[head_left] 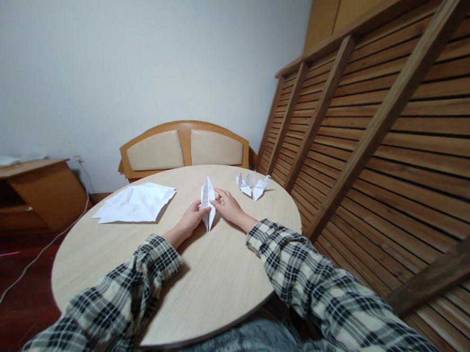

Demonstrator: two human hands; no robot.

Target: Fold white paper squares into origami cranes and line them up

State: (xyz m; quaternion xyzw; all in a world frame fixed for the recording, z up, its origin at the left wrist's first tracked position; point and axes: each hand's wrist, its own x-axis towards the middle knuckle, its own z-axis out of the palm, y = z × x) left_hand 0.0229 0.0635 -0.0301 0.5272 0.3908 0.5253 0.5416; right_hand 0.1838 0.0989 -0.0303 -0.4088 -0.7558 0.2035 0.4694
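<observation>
Between my two hands is a sheet of white paper folded into a long diamond shape [207, 191], its points toward and away from me. My left hand [192, 217] grips its left side, the thumb lying across the lower part. On the right edge, my right hand [227, 204] pinches the folded paper between thumb and fingers. Some fingertips are hidden behind the paper. Two finished white paper cranes [260, 186] stand close together to the right, beyond my right hand.
A pile of white paper sheets [135, 202] lies on the left of the round wooden table [210, 289]. Behind the table is a padded headboard [186, 147]. A slatted wooden frame [376, 135] leans along the right. A cable [41, 255] runs across the floor beside a wooden desk [48, 192].
</observation>
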